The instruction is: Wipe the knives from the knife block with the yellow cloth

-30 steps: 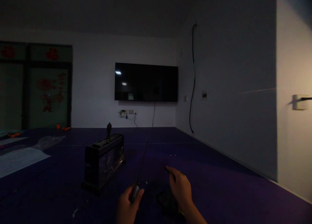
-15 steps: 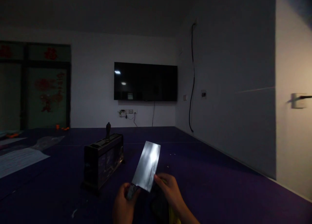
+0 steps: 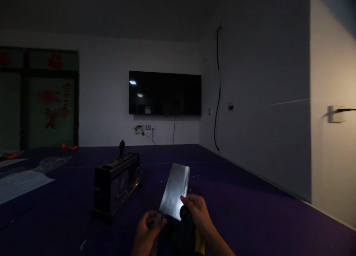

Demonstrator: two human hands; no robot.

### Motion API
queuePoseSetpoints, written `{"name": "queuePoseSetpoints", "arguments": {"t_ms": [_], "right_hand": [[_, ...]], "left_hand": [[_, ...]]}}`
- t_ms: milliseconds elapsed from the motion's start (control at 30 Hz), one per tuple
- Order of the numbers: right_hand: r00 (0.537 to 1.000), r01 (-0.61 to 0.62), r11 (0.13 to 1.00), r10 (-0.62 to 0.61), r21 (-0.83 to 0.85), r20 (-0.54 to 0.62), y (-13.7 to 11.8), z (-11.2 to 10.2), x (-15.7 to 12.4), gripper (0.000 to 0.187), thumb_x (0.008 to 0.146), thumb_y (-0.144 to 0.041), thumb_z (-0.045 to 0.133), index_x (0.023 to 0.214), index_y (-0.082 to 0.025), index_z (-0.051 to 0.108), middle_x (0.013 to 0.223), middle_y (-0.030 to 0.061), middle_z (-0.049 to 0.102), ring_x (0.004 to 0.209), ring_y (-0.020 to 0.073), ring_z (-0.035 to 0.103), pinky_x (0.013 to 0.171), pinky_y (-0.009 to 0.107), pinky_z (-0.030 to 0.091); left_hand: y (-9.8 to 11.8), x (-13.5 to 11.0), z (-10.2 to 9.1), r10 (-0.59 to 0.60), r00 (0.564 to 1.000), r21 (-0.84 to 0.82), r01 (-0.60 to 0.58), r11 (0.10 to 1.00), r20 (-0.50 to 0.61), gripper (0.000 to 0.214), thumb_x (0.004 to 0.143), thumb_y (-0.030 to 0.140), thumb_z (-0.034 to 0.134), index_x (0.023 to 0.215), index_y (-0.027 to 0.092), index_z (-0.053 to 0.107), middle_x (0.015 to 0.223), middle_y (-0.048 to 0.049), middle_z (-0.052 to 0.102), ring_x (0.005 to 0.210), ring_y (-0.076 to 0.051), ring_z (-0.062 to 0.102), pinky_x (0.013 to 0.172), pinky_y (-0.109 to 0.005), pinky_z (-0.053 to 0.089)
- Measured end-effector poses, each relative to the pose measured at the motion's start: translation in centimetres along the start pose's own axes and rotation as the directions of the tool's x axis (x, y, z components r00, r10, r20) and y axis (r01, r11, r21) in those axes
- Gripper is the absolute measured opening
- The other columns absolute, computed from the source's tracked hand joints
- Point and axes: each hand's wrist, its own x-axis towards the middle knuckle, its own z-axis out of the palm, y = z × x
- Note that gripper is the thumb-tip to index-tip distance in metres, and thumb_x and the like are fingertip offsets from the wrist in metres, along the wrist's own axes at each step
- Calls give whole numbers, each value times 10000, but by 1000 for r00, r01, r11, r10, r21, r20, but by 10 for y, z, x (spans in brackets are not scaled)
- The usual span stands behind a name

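Note:
A cleaver with a broad, shiny blade (image 3: 175, 189) tilts up and slightly right in front of me. My left hand (image 3: 147, 228) is closed at its lower end, thumb and fingers around the greyish handle, which is partly hidden. At the blade's lower right edge, my right hand (image 3: 197, 211) is closed, fingers bent over a dark, rounded thing (image 3: 184, 212) that I cannot make out. Below it hangs a dark mass with a yellow strip (image 3: 199, 243). Left of the hands stands a black knife block (image 3: 116, 185) with one dark handle (image 3: 122, 150) sticking up.
The purple tabletop (image 3: 250, 219) spreads wide and carries small white scraps. Printed paper (image 3: 22, 185) and clear plastic (image 3: 52, 163) lie at the left, with orange items (image 3: 68, 147) further back. A television (image 3: 164, 93) hangs on the far wall; a wall runs along the right.
The cleaver and both hands have shifted a little to the right. My right hand has come up along the blade, and the dark rounded thing now shows under its fingers.

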Motion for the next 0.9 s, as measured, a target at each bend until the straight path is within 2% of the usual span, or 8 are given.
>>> {"name": "queuePoseSetpoints", "arguments": {"t_ms": [100,200,333,433,567,700,800,900], "right_hand": [[997,-74,994,74,83,5,-2,-3,1,458,614,-577,608,478,-172,441,435,-67,315,415,68,289,393,208,216],[994,-109,987,105,117,44,0,-2,1,458,608,-571,615,476,-178,420,429,-77,294,399,58,260,384,206,191],[995,-97,993,94,70,43,6,-1,1,463,597,-580,623,479,-178,427,426,-79,298,401,57,252,389,207,182],[994,-83,995,79,52,82,8,-2,3,481,599,-599,613,473,-174,426,428,-80,290,410,56,245,401,211,166],[988,-55,998,52,18,143,11,-3,6,513,606,-623,600,457,-168,417,432,-84,269,426,56,231,416,213,153],[980,-70,997,67,12,185,16,-3,8,557,657,-676,509,468,-153,478,415,-64,358,413,69,314,419,206,230],[991,-20,999,24,-29,133,15,-4,8,592,719,-674,435,551,-134,608,488,5,552,513,142,514,503,232,375],[997,70,991,-72,-112,-12,11,-9,7,551,768,-619,427,686,-138,683,667,73,674,684,213,612,625,277,452]], "left_hand": [[-6,2,1,-112,977,-109,133,985,180,565,453,630,700,754,169,574,636,4,613,579,-116,572,550,-205,432],[-16,5,3,-223,889,-101,284,954,399,581,489,679,648,719,153,558,509,31,553,386,-67,467,402,-184,340],[-32,12,8,-276,818,-88,366,926,506,613,396,689,680,637,158,491,467,18,556,355,-89,492,363,-185,319],[-39,13,10,-309,835,-77,383,921,455,607,393,696,668,620,176,452,406,34,527,331,-94,484,345,-176,298],[-37,9,12,-279,884,-56,322,945,375,569,433,685,655,579,191,413,326,95,397,253,-56,367,318,-166,247],[-32,2,14,-262,906,-11,281,960,332,563,467,711,611,575,197,408,336,105,356,247,-54,343,312,-166,217],[-31,1,14,-251,929,17,256,967,272,592,444,758,568,570,201,410,349,97,355,255,-67,361,307,-173,218],[-29,3,13,-227,951,18,229,973,209,612,430,788,533,562,205,403,364,90,361,258,-74,371,304,-178,217]]}}
